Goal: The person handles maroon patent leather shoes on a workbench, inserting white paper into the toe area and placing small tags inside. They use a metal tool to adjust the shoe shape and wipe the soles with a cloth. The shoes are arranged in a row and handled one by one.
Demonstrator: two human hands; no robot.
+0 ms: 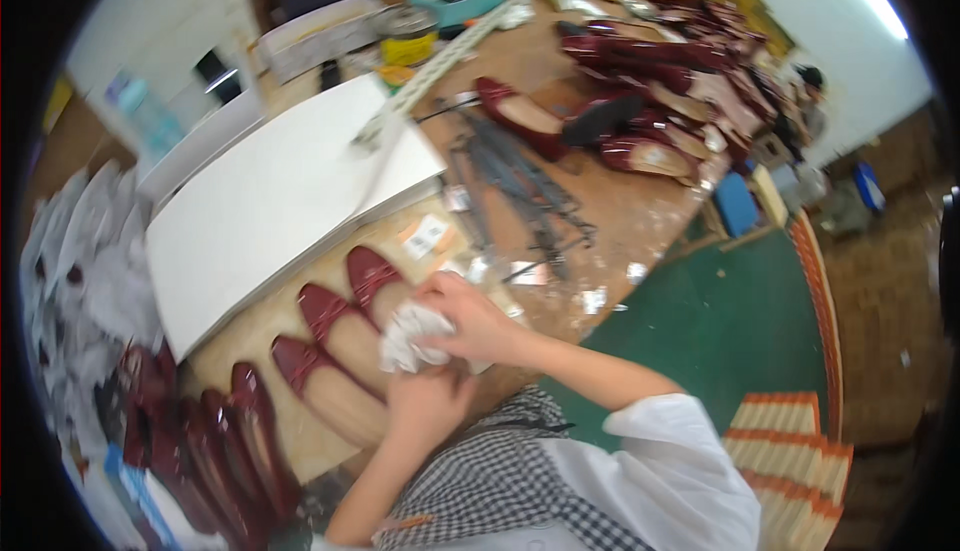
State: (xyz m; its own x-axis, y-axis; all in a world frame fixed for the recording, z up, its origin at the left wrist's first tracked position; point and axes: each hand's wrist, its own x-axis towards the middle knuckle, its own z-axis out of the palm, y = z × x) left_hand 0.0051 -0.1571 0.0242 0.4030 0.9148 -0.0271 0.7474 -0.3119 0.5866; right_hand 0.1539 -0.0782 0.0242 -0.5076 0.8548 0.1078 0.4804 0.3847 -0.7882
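Note:
A wad of crumpled white paper (404,339) is between my two hands, above a row of glossy dark red flat shoes. My right hand (472,319) reaches over from the right, its fingers closed on the wad. Just below, my left hand (428,409) is curled against the wad's lower side, its fingertips partly hidden. Nearest the paper is one red flat (374,279), toe pointing away, its heel end covered by my hands. To its left lie a second flat (326,313) and a third flat (296,359), pale insoles showing.
More red flats (250,406) stand at the lower left beside heaped grey wrapping (95,261). A large white box (290,191) lies beyond the row. Dark metal tools (510,176) and a shoe pile (660,81) cover parts of the brown table (620,216). Woven mat (785,461) at right.

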